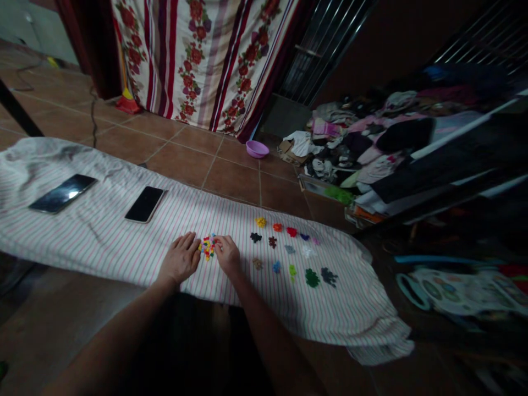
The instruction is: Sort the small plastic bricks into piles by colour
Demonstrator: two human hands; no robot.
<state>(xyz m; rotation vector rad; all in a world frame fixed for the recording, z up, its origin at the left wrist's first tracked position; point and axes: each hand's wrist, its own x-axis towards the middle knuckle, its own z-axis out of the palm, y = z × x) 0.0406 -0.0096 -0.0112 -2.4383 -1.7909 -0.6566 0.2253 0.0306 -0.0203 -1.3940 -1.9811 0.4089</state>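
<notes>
A small pile of mixed, brightly coloured little pieces (pixel 207 247) lies on the striped cloth between my two hands. My left hand (pixel 180 259) rests flat at the pile's left edge, its fingers stretched out. At the right edge, my right hand (pixel 227 256) has thumb and fingers pinched together over the pieces. Whatever sits in that pinch is too small to make out. To the right are several single-colour heaps in rows, among them a yellow heap (pixel 260 221), a red heap (pixel 291 232), a black heap (pixel 256 237), a brown heap (pixel 273 242) and a dark green heap (pixel 312 278).
The striped cloth (pixel 231 214) covers a long, narrow surface. A phone (pixel 146 204) and a larger dark-screened device (pixel 63 193) lie to the left. Beyond, a purple basin (pixel 257 149) stands on the tiled floor, near piled clothes (pixel 363 137) and a hanging floral curtain (pixel 165 60).
</notes>
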